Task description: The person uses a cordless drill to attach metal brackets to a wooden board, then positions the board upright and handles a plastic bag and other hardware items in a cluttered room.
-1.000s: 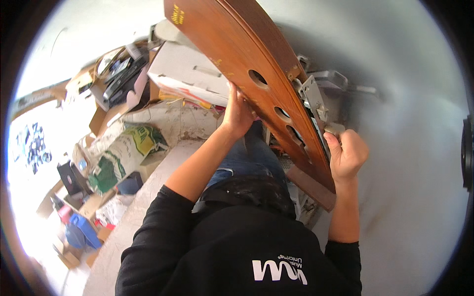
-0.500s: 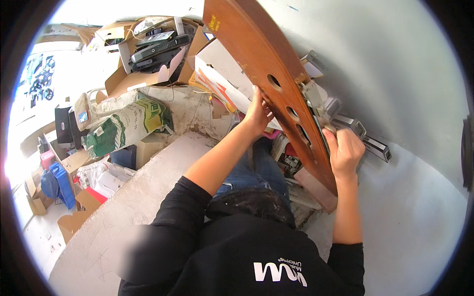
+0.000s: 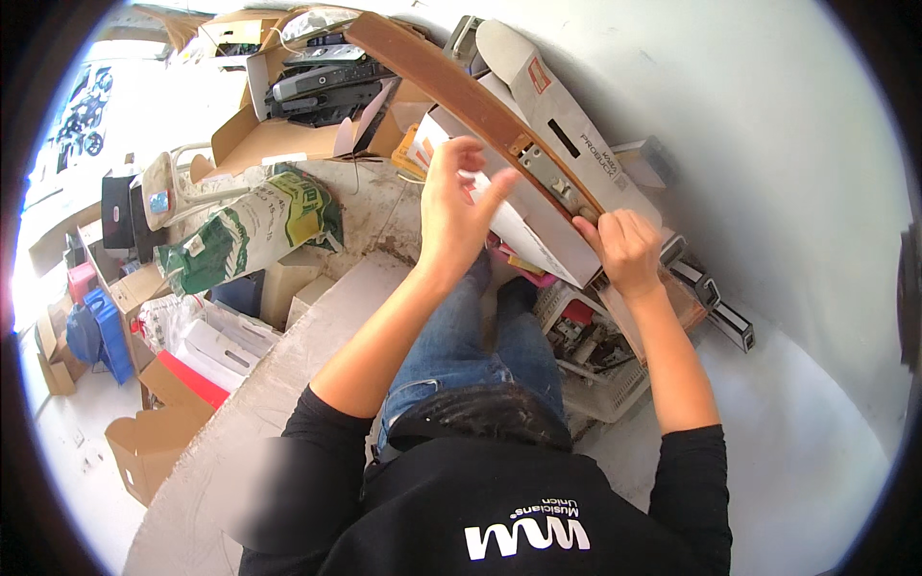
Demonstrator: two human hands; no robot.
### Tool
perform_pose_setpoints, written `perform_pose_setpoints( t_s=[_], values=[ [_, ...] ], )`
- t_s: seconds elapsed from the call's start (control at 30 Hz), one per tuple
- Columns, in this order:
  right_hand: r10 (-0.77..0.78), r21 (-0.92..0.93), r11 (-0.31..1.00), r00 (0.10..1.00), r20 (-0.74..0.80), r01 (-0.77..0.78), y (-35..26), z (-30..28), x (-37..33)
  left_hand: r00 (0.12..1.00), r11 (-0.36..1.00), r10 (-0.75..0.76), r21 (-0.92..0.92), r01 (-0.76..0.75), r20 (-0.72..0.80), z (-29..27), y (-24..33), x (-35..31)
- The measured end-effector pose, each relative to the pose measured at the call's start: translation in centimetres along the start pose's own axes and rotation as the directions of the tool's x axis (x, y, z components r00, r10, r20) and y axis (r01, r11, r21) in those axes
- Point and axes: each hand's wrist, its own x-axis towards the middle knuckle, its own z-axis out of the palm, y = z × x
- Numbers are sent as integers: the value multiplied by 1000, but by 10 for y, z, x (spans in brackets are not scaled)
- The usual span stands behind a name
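A long brown wooden door panel (image 3: 437, 74) stands tilted with its narrow edge toward me. Set into that edge is a silver metal lock plate (image 3: 550, 178). My right hand (image 3: 626, 252) is closed at the near end of the panel, its thumb against the edge just below the plate. The far fingers are partly hidden. To the left of the panel, my left hand (image 3: 455, 206) is raised in the air, fingers loosely curled and apart, nothing in it. The panel's broad face with its holes is turned out of sight.
A white carton (image 3: 567, 115) leans on the wall behind the panel. A white basket (image 3: 600, 389) of parts sits by my legs. At left are an open cardboard box (image 3: 245, 144) of black devices, a green-and-white sack (image 3: 245, 235) and a pale ledge (image 3: 245, 413).
The panel has turned from showing its broad, holed face to showing its edge, and sits lower. My left hand has come off it and moved left. My right hand shifted slightly up and left.
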Motion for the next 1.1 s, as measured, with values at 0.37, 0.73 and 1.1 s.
perform_pose_setpoints(
  t_s=[0.37, 0.73, 1.1],
  values=[
    [206, 87, 974, 978, 25, -207, -40, -1, -13, 220, 256, 553, 88, -963, 804, 5, 9, 61],
    [469, 386, -686, 30, 882, -616, -101, -48, -144, 377, 405, 313, 237, -883, 872, -13, -3, 20],
    [-2, 91, -975, 424, 905, -200, -125, -38, -84, 480, 484, 275, 311, -818, 833, -9, 13, -27]
  ],
)
